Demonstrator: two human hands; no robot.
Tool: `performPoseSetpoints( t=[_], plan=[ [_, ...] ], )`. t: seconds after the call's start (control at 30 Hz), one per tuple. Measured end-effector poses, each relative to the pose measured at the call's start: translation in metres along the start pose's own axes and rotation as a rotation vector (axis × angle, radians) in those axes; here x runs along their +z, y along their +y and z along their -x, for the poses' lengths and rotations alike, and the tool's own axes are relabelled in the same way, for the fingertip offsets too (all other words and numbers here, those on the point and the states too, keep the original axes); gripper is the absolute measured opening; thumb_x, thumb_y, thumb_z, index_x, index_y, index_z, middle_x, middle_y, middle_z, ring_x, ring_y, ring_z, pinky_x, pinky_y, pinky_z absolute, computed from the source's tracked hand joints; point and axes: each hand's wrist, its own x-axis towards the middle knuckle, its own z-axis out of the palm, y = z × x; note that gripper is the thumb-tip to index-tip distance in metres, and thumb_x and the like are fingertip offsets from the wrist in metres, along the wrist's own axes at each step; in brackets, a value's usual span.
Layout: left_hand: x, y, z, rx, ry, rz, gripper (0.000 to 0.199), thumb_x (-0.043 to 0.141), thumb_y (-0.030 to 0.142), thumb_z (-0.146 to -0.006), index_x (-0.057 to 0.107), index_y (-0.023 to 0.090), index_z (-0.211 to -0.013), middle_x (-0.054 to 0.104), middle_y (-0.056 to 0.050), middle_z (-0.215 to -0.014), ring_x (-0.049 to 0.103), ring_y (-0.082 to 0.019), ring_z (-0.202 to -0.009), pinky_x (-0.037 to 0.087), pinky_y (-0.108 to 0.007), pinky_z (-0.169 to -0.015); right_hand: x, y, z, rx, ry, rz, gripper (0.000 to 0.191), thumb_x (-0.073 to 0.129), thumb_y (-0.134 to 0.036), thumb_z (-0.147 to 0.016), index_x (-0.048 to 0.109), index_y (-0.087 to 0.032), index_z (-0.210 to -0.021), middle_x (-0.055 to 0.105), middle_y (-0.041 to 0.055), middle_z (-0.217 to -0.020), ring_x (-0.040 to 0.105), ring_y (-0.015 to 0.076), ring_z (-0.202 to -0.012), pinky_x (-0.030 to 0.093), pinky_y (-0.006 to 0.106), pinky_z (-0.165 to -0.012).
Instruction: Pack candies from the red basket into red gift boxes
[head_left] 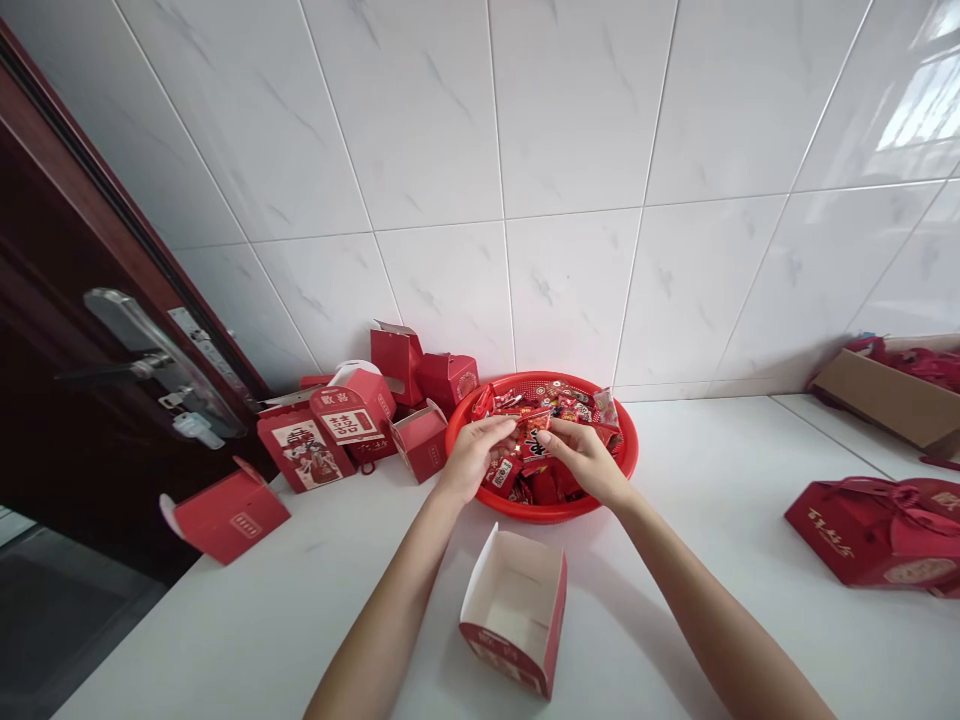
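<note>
Both hands meet over a red plastic basket filled with wrapped candies in mostly red packets. A small red candy packet is pinched between them. My left hand grips its left side with thumb and fingers. On the other side, my right hand holds the packet's right edge. Nearer to me, between my forearms, an open red box with a white inside stands on the white surface; no contents show in it.
Several red boxes cluster at the left by the tiled wall, with another box nearer the door handle. Far right are a tied red box and a cardboard carton of red items.
</note>
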Motion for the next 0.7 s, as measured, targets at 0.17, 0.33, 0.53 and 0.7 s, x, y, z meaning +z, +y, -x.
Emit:
performPoseSetpoints(
  t=[0.17,0.33,0.53,0.7],
  plan=[
    [0.005,0.007,0.014,0.158,-0.029,-0.276,0.045,0.081,0.060,-0.074,0.079,0.017,-0.086,0.078,-0.006,-0.089,0.071,-0.024,-0.091,0.057,-0.035,-0.086,-0.001,-0.001,0.002,0.084,-0.073,-0.167,0.047,0.074,-0.062,-0.086,0.064,-0.021,-0.107,0.042,-0.0082,-0.061,0.038,0.0108,-0.055,0.042,0.024,-0.053],
    [0.010,0.012,0.020,0.111,-0.032,-0.149,0.042,0.088,0.058,-0.066,0.079,0.018,-0.076,0.076,-0.005,-0.080,0.073,-0.024,-0.084,0.060,-0.037,-0.084,0.001,-0.003,0.004,0.123,-0.081,-0.267,0.058,0.080,-0.054,-0.083,0.060,-0.021,-0.127,0.045,-0.0102,-0.060,0.042,0.0107,-0.056,0.049,0.026,-0.057],
    [0.016,0.009,0.024,0.198,0.191,0.016,0.032,0.083,0.051,-0.072,0.074,0.021,-0.077,0.076,-0.003,-0.082,0.073,-0.022,-0.082,0.060,-0.037,-0.084,0.005,-0.011,0.003,0.121,0.110,-0.344,0.045,0.091,-0.049,-0.071,0.069,-0.022,-0.099,0.070,0.0000,-0.082,0.064,0.0161,-0.074,0.057,0.032,-0.074],
    [0.013,0.014,0.030,0.116,-0.027,-0.108,0.029,0.085,0.046,-0.068,0.074,0.020,-0.076,0.073,-0.004,-0.076,0.073,-0.024,-0.079,0.060,-0.039,-0.080,-0.008,-0.017,0.004,0.065,0.310,-0.241,0.039,0.088,-0.055,-0.072,0.070,-0.021,-0.073,0.064,-0.0004,-0.067,0.058,0.0141,-0.064,0.053,0.030,-0.068]
  ],
)
